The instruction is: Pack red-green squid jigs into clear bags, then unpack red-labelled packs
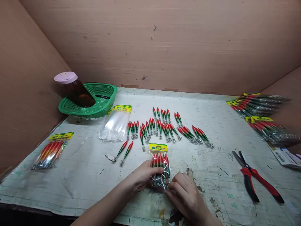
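Note:
A clear plastic bag of fishing lures (pixel 166 169), printed BCT LURE on a yellow header, lies near the table's front edge with several red-and-green lures side by side inside. My left hand (pixel 147 175) grips its left side, thumb across the front. With fingers curled, my right hand (pixel 185 193) pinches the bag's lower right end; the fingertips are partly hidden. Beyond the bag, loose red-and-green lures (pixel 147 131) with metal hook crowns lie in uneven rows. Two more loose lures (pixel 123 153) rest left of the bag.
Flat unfilled bags (pixel 115 124) are stacked beside a green basket (pixel 110 106) holding a pink-lidded bottle (pixel 80 92). A packet of orange-red lures (pixel 51 152) lies left. Red-handled pliers (pixel 250 175) lie right, below piled filled lure packets (pixel 261 105). Wooden walls (pixel 164 47) enclose the table.

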`<state>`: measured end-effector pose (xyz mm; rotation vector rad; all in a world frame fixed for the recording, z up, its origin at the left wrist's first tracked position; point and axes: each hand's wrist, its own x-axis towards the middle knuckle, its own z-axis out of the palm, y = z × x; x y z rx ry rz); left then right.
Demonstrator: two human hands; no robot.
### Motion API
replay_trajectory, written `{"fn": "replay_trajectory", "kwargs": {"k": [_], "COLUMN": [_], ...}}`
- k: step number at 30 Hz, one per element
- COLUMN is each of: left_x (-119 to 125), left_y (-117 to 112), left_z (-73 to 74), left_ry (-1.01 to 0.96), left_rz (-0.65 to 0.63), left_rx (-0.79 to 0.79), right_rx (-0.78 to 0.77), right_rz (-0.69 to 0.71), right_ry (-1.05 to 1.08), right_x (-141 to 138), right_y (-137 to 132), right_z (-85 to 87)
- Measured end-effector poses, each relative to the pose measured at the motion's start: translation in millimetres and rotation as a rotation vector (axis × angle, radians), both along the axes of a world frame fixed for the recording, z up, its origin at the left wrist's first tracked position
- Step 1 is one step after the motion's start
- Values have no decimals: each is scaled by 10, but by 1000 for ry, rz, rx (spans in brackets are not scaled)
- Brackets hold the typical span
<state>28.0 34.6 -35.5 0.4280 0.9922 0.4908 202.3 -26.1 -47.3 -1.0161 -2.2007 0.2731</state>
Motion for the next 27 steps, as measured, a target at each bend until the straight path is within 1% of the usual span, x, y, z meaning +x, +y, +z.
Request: {"fn": "replay_trajectory", "kwargs": {"k": [5,14,18,22,24,27], "left_x": [-8,18,29,24,-6,-115], "left_y": [3,24,6,5,9,-37], "left_z": [-8,14,8,27,51,79], "left_ry": [48,158,142,129,116,40], "left_rz": [-34,-78,-110,-98,-91,-107], "left_rx": [4,96,91,80,73,52], "right_rx": [9,-8,28,2,-12,-8], "right_rz": [-48,-36,-68,-70,-72,-73], "right_ry": [21,47,42,65,80,94], "right_x": [-13,9,4,16,21,12], "right_y": [9,-9,-20,-32,-32,-17], "right_z": [10,24,21,2,-8,-19]}}
